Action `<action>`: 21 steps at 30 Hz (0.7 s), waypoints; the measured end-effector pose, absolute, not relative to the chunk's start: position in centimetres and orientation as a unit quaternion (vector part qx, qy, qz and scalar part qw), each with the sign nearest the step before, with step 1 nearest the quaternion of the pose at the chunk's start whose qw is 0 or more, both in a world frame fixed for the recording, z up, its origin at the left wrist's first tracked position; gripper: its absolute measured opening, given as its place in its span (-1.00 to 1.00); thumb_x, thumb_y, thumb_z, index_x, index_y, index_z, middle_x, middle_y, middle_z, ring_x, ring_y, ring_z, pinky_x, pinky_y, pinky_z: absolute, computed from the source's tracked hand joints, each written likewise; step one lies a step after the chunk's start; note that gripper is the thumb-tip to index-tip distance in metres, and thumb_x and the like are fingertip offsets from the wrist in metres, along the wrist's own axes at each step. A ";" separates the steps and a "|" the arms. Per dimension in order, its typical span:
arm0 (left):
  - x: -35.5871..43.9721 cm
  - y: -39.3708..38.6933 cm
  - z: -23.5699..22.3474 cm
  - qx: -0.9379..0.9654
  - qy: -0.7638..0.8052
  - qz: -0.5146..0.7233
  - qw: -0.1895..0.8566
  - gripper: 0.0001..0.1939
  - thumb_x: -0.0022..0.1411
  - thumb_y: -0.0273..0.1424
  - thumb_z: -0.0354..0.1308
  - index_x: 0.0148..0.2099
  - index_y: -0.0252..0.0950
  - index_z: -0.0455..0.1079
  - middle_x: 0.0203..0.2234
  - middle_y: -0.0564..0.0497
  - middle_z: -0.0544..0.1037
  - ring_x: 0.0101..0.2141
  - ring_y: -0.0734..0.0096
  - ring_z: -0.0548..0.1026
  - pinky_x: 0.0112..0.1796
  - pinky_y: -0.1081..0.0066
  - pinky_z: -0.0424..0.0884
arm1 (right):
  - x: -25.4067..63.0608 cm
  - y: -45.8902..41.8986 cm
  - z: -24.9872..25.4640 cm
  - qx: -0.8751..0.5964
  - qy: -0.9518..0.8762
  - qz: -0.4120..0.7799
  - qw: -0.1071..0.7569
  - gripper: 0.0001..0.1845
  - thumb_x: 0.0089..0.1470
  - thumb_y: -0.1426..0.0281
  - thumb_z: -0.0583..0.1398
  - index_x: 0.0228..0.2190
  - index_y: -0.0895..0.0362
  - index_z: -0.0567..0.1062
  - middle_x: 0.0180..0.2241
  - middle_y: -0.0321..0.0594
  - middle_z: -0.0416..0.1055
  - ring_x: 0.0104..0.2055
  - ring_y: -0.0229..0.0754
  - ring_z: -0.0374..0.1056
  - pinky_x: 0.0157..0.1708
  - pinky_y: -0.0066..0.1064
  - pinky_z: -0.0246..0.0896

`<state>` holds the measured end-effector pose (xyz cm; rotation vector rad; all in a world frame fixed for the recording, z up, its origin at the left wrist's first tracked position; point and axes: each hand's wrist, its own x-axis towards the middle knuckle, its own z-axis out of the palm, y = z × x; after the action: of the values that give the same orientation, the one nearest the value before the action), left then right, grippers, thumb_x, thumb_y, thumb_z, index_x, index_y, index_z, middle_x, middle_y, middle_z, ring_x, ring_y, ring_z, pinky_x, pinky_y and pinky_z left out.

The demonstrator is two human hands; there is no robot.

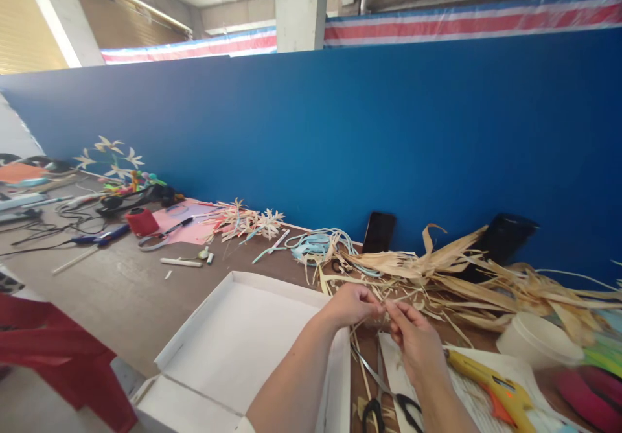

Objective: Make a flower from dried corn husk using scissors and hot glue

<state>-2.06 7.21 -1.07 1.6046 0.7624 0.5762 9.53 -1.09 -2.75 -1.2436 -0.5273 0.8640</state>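
Observation:
My left hand (354,304) and my right hand (412,334) meet fingertip to fingertip above the table, just past the right edge of an open white cardboard box (243,336). Both are closed in a pinch. Whatever lies between the fingertips is too small to make out. Dried corn husks (427,261) spread behind and to the right of the hands, with thin husk scraps around them. Below the hands lie scissors (374,381) with black handles, partly covered by my right forearm. A yellow glue gun (490,384) rests on white paper to the right.
A white tub (537,342) stands at the right. Against the blue partition (301,128) lean a phone (379,231) and a black object (508,235). Husk flowers (267,222), blue cord (315,245) and a red spool (142,222) lie further left. Red cloth (63,355) shows at lower left.

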 end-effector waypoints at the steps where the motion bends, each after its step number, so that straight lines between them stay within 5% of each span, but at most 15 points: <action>1: -2.1 7.2 -1.1 0.693 0.330 0.243 0.593 -0.75 -0.13 -0.30 0.21 -0.41 -0.40 0.45 -0.60 0.07 0.42 -0.58 0.59 0.26 -0.53 0.56 0.17 | 9.6 -1.1 -2.6 -0.549 -0.224 0.389 0.705 -0.70 -0.26 0.27 0.35 -0.44 0.16 0.46 -0.70 -0.43 0.18 -0.65 -0.46 -0.02 -0.73 -0.66 -0.15; 21: -3.6 7.8 -0.5 0.698 0.327 0.181 0.610 -0.81 -0.15 -0.41 0.17 -0.41 -0.38 0.47 -0.54 0.03 0.49 -0.53 0.54 0.34 -0.50 0.55 0.19 | 11.2 -1.0 -2.1 -0.470 -0.145 0.295 0.819 -0.72 -0.35 0.42 0.38 -0.47 0.16 0.48 -0.53 -0.34 0.33 -0.64 -0.50 0.06 -0.74 -0.68 -0.06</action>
<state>-3.59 7.77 -0.49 1.6120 0.7559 0.4186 11.18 -1.04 -2.13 -1.0022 -0.3098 0.6282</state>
